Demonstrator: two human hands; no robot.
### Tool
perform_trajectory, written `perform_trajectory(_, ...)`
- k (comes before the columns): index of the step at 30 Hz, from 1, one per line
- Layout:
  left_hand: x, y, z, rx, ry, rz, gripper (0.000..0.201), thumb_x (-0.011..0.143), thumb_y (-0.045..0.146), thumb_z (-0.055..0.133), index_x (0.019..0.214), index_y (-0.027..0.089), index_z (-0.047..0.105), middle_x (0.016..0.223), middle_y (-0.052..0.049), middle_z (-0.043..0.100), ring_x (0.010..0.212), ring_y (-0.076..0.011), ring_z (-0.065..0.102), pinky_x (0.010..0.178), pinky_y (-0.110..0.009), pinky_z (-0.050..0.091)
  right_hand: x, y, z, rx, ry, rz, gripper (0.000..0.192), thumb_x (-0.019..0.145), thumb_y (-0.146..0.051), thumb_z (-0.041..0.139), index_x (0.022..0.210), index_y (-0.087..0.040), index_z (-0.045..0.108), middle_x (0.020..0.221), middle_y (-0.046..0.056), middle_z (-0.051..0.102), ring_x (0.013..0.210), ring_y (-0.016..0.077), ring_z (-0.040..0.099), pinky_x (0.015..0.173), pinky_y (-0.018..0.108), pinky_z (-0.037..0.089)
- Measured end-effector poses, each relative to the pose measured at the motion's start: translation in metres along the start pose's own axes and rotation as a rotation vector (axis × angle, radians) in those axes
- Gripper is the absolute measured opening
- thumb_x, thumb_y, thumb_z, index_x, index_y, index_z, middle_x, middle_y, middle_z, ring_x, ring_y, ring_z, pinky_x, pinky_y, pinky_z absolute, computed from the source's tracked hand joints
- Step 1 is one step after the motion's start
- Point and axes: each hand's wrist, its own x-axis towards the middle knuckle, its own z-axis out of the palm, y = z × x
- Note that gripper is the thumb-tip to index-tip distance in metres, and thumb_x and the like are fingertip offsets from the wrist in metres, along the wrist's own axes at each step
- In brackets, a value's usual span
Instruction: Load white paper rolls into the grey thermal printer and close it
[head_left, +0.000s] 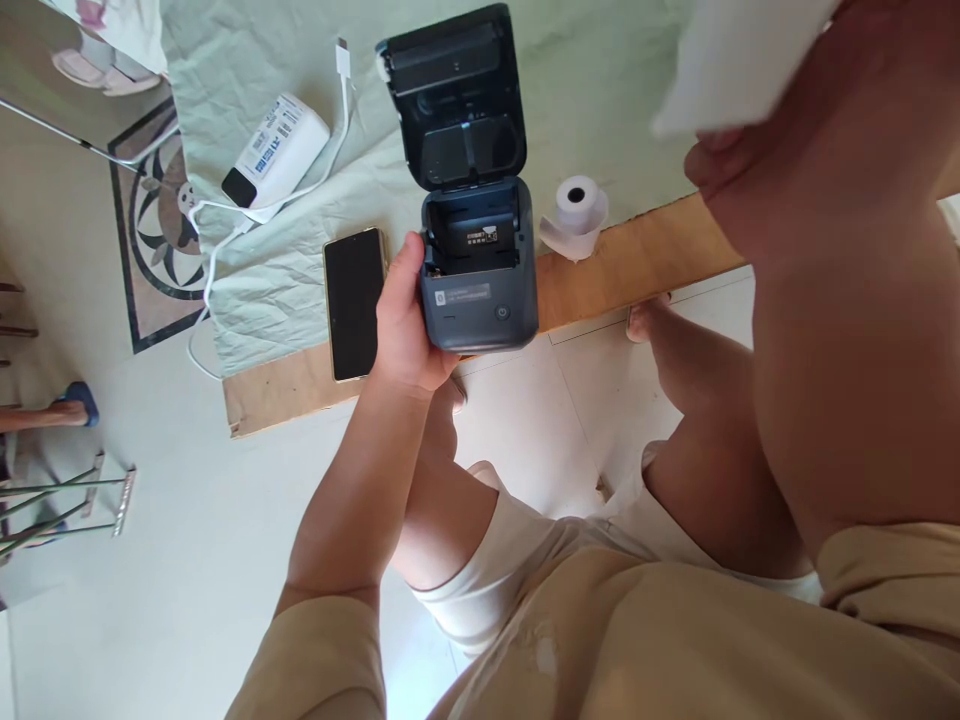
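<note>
My left hand (409, 330) is closed around the left side of a small dark portable printer (476, 325). The printer's lid (469, 100) stands open, and its inner compartment holds no roll. At the upper right, my right hand (780, 150) is raised close to the camera and partly blurred. It grips a white, paper-like piece (731, 60), whose exact kind is too smeared to make out. A small roll of white paper (577, 215), its end loose, stands on the table just right of the printer.
A black-screened phone (355, 305) lies left of the printer. Beyond it, a white power bank (281, 150) rests with a white cable (341, 130) on the green cloth (600, 90). The table's wooden edge (645, 245) shows below. Another person's foot (75, 405) is at far left.
</note>
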Motion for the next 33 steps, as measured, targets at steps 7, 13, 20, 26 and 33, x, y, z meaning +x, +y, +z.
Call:
perform_trajectory(7,0.000,0.002,0.002,0.064,0.027,0.002,0.038,0.081,0.060,0.057,0.096,0.029,0.073,0.112,-0.004,0.073,0.123,-0.0353,0.059,0.083,-0.044,0.058,-0.002,0.042,-0.012,-0.126,0.136,-0.150,0.022,0.069,-0.018,0.057,0.090,-0.021,0.049,0.089,0.003,0.053,0.066,0.0095,0.050,0.052,0.027,0.044)
perform_trajectory(13,0.002,0.001,0.005,0.036,0.001,0.050,0.037,0.086,0.059,0.050,0.093,0.030,0.072,0.115,-0.002,0.071,0.121,-0.0309,0.061,0.088,-0.041,0.057,-0.005,0.044,-0.025,-0.768,0.072,-0.100,0.048,0.061,-0.017,0.076,0.106,-0.022,0.060,0.095,0.004,0.066,0.085,0.0174,0.058,0.088,0.041,0.049)
perform_trajectory(20,0.001,0.002,0.007,0.046,0.014,0.035,0.037,0.086,0.057,0.047,0.093,0.029,0.071,0.106,-0.006,0.071,0.104,-0.0314,0.067,0.068,-0.041,0.058,-0.031,0.009,-0.001,-0.809,0.031,-0.484,0.039,0.086,-0.030,0.052,0.118,-0.009,0.058,0.105,0.009,0.063,0.099,0.0183,0.063,0.094,0.036,0.049)
perform_trajectory(26,0.000,0.002,0.010,0.038,0.008,0.073,0.038,0.088,0.056,0.045,0.093,0.030,0.071,0.112,-0.003,0.072,0.119,-0.0313,0.061,0.093,-0.046,0.056,-0.044,0.028,0.052,-0.968,-0.103,-0.306,0.042,0.088,-0.033,0.051,0.129,-0.024,0.056,0.120,0.016,0.054,0.099,0.0253,0.058,0.074,0.037,0.049)
perform_trajectory(33,-0.001,0.001,0.006,0.015,-0.023,0.050,0.035,0.085,0.057,0.052,0.093,0.030,0.072,0.112,0.000,0.073,0.129,-0.0325,0.055,0.097,-0.045,0.054,-0.042,0.025,0.040,-0.719,-0.171,-0.229,0.062,0.079,-0.019,0.057,0.138,-0.033,0.046,0.124,0.007,0.061,0.099,0.0243,0.060,0.078,0.037,0.051)
